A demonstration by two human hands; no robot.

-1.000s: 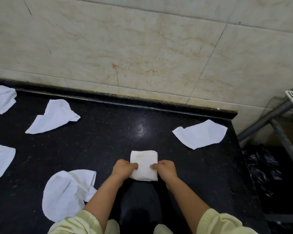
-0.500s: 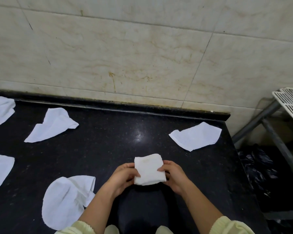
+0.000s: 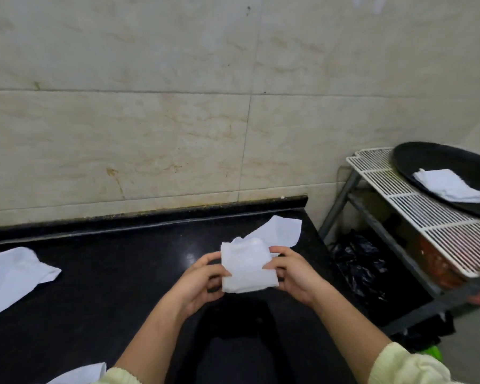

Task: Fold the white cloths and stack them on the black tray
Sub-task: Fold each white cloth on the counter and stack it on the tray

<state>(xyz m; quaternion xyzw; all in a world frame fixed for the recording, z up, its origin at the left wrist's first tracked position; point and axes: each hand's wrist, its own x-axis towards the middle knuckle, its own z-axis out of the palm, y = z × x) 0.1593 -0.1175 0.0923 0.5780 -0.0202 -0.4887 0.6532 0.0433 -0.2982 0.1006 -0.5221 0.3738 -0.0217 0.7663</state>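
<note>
Dim, soft, motion-blurred, edges warped

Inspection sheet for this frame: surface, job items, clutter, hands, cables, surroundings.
Surface: black countertop, glossy.
Job's things: held folded cloth between both hands; tray cloth, folded, lies on black tray; unfolded on countertop: far cloth behind the hands, left cloth, near cloth at bottom edge.
Clutter: black plastic bag under the rack.
Grippers: left hand and right hand each pinch a side of the held cloth.
Cables: nothing seen.
Surroundings: tiled wall; white wire rack at right carries the tray.
</note>
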